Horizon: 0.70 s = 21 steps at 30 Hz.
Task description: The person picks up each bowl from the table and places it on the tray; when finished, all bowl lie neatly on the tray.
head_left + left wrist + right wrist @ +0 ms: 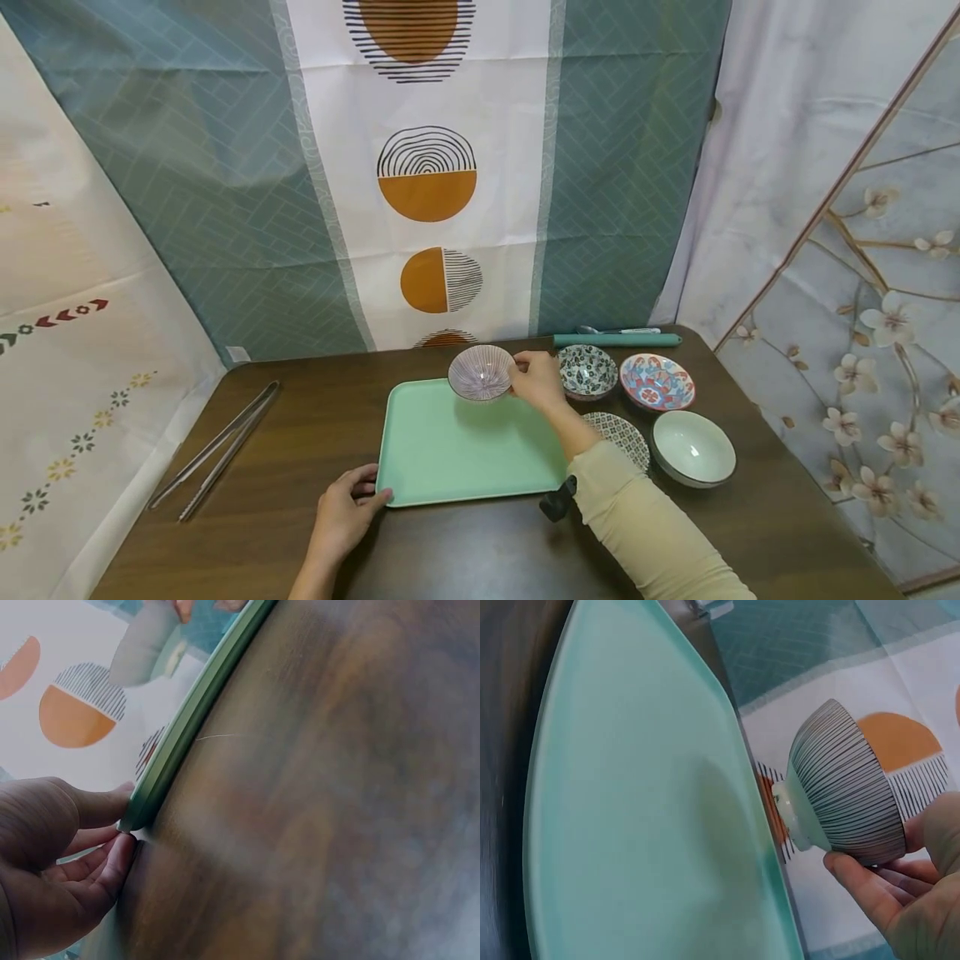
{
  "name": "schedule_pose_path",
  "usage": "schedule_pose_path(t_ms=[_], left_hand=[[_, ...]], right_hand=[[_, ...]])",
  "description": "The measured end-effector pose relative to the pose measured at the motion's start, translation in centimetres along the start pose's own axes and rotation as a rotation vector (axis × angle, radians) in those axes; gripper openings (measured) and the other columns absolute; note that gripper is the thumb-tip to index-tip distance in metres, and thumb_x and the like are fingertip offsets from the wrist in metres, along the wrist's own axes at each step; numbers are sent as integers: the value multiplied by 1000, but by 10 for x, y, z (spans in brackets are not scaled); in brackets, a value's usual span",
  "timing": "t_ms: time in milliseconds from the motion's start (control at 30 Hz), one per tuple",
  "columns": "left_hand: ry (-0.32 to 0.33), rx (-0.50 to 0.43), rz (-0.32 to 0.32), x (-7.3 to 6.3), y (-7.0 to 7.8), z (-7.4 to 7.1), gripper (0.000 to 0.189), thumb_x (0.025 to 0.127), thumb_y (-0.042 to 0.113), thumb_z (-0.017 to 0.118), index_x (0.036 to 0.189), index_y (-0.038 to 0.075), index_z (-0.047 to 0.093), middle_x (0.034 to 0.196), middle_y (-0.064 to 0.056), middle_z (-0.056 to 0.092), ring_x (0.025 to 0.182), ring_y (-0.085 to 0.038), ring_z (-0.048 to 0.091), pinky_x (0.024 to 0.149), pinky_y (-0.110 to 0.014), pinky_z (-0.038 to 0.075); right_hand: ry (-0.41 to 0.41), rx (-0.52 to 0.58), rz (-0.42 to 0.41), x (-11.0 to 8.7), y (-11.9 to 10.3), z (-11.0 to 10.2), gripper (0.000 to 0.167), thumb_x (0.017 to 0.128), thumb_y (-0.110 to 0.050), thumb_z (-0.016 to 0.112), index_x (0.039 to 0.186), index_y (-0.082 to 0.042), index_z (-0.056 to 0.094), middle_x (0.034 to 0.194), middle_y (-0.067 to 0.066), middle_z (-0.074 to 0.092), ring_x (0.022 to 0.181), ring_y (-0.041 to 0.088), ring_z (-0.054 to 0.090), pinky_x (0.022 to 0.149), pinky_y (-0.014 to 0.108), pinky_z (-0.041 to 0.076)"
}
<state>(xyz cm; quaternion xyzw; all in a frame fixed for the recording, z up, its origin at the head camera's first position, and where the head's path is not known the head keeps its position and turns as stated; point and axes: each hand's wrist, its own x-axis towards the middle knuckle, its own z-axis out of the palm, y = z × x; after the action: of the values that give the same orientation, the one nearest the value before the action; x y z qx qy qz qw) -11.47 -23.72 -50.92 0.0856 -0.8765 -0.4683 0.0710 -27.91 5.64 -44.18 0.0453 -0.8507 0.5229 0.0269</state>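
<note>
A striped bowl is pinched at its right side by my right hand, over the back part of the mint-green tray. In the right wrist view the bowl is raised above the tray, its dark fine lines and pale foot showing, with thumb and fingers at its rim. My left hand pinches the tray's front left corner. The left wrist view shows the thumb on top of the tray's edge and the fingers of the left hand below it.
Right of the tray stand a dark floral bowl, a red-blue patterned bowl, a white bowl and a patterned plate. A teal rod and a spoon lie behind. Metal tongs lie at left.
</note>
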Motion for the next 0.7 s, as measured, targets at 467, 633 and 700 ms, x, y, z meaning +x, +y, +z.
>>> schedule_pose_path(t_ms=[467,633,700], left_hand=[[0,7,8,0,-1,0,40,82,3,83,119,-5,70,107,-14,69,93,-25,68,72,-23,57],[7,1,19,2,1,-1,40,81,3,84,117,-5,70,106,-14,69,92,-25,69,72,-23,57],[4,-1,22,1,2,-2,40,81,3,85,117,-6,70,105,-15,69,92,-26,69,72,-24,57]], right_hand=[[-63,80,34,-3,-4,64,30,94,-3,57,120,9,68,89,18,75,58,19,71,62,33,59],[-65,143,92,-1,-4,83,32,93,-3,57,123,8,65,89,16,75,58,17,70,60,31,59],[-73,172,109,-2,-5,90,31,95,-4,59,123,7,64,90,17,74,59,18,70,61,32,59]])
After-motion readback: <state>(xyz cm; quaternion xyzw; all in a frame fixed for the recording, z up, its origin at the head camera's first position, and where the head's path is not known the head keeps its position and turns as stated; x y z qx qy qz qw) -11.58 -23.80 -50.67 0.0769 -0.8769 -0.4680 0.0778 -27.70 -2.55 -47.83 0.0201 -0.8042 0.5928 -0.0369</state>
